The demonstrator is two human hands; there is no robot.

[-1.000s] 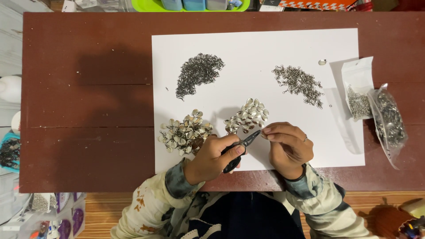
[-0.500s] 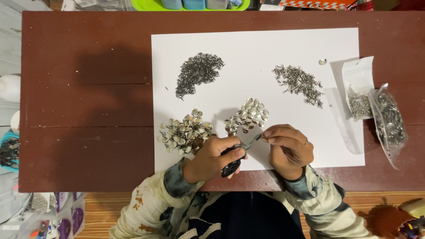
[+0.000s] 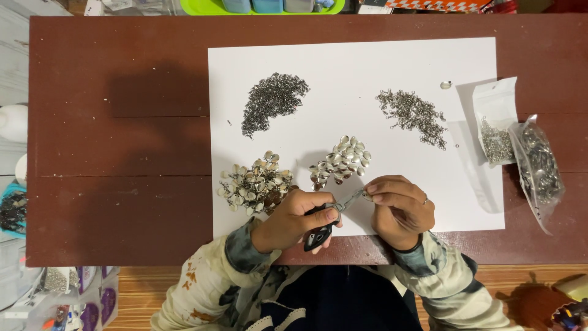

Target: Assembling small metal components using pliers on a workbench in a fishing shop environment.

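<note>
**Pliers meet a small metal piece at the near edge of the paper**

The left hand is clamped around black-handled pliers, whose long axis runs from the grip toward two o'clock, tips pointing at the right hand. That hand's fingers are pinched together on a tiny metal piece, touching the plier tips; its shape is too small to tell.

Beyond the hands, at twelve o'clock, two heaps of shiny shell-shaped metal charms lie on the white paper sheet. Farther off sit a dark pile of fine rings at eleven and a grey pile of small clasps at one. Clear plastic bags rest on the brown wooden table at three o'clock.
</note>
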